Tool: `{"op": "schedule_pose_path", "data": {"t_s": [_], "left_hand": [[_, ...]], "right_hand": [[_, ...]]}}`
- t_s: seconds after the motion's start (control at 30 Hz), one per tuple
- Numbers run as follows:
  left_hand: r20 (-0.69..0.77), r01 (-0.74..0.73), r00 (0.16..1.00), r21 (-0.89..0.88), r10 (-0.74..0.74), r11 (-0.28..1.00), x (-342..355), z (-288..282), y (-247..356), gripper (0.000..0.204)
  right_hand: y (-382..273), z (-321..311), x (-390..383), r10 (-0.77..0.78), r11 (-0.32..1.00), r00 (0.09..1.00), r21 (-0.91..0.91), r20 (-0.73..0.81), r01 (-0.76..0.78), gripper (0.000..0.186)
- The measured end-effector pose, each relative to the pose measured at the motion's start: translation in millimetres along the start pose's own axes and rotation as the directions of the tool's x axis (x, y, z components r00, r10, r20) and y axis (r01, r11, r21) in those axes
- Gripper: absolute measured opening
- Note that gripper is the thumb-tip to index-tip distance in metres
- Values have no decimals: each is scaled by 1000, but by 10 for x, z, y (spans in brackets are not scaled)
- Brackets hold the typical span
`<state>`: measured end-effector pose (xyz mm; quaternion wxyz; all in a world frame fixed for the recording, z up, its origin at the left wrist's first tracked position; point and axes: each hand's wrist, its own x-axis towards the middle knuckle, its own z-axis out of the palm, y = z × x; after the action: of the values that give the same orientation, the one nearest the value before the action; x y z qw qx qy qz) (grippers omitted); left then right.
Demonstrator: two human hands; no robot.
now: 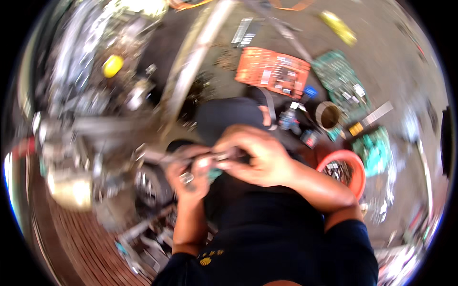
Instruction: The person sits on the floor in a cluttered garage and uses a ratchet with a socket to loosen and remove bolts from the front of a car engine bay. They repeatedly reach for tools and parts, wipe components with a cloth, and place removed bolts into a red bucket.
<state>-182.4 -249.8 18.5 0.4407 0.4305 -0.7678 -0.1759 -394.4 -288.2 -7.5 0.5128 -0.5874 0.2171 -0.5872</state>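
In front of my body, both hands meet at a long metal tool (155, 156), perhaps a wrench; motion blur hides its exact kind. My left hand (193, 178), with a ring on one finger, is closed around it, and its widened end sticks out to the left. My right hand (262, 155) pinches a small dark piece (232, 155) at the tool's right end, thumb and fingers curled about it. Whether the two parts are joined I cannot tell. A bit of green material (214, 174) shows just below the fingers.
Blurred machine parts (90, 124) and a wheel (151, 185) stand at left. Beyond my hands lie an orange tool case (272, 71) and a green one (336, 76). Right of me are a cordless power tool (289, 117), an open can (328, 116) and a red basin (361, 178) of metal parts.
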Motion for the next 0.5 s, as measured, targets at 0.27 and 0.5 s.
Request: {"op": "schedule_pose_path", "data": {"t_s": [0.27,0.5], "left_hand": [[14,479,817,-572,-576,665,-294,-408,275,23],[-298,311,713,-676,-634,668,-1122,-556,370,18]], "right_hand": [[148,591,-21,75,990,966,102,246,-102,20],[243,1239,-218,160,969,849,86,504,-234,25]]}}
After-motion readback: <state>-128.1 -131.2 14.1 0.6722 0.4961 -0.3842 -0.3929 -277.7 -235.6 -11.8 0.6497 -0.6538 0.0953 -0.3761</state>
